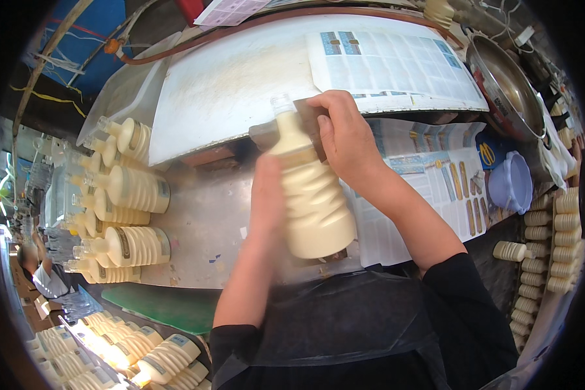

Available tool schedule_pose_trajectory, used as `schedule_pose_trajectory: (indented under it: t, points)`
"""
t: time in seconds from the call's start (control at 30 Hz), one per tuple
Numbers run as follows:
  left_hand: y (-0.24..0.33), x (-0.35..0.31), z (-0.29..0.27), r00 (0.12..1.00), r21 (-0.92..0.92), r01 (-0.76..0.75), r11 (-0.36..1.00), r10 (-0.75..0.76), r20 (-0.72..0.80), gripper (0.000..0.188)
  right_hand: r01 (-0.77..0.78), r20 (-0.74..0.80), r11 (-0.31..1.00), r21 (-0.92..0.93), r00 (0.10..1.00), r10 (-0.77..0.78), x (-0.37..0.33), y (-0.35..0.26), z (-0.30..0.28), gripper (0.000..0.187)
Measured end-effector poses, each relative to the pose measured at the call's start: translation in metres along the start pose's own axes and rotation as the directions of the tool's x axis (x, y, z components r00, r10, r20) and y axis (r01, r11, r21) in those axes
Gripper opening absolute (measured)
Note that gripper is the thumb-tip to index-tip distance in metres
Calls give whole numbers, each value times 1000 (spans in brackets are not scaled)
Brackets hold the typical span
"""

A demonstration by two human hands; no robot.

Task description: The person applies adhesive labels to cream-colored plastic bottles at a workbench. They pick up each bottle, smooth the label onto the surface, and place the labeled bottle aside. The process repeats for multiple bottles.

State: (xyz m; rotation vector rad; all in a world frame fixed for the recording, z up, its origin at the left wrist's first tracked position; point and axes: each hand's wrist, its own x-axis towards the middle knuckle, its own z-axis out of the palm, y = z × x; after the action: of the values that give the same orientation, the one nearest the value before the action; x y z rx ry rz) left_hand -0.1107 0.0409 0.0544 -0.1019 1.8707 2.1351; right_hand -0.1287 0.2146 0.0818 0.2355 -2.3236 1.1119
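Observation:
A ribbed clear plastic bottle full of cream-coloured liquid is upright and uncapped in the middle of the picture, over a metal table. My left hand grips its left side and looks blurred. My right hand is closed around the bottle's shoulder and presses a brownish strip against it, just below the open neck.
Several filled bottles lie stacked at the left, more labelled ones at the lower left. Printed label sheets cover a white board behind and the table at right. A metal bowl, a lilac plastic bowl and rows of bottles stand at right. Another person is at far left.

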Motion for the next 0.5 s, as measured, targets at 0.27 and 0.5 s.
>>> schedule_pose_trajectory:
  t: [0.27,0.5]
  points:
    - [-18,16,-24,1000,-26,-19,999,19,23,46,-83,-44,992,98,995,88,-7,10,-8,29]
    - [4,-48,0,823,865,-377,331,549,149,64,-494,298,504,709,857,421,-20,-2,-41,21]
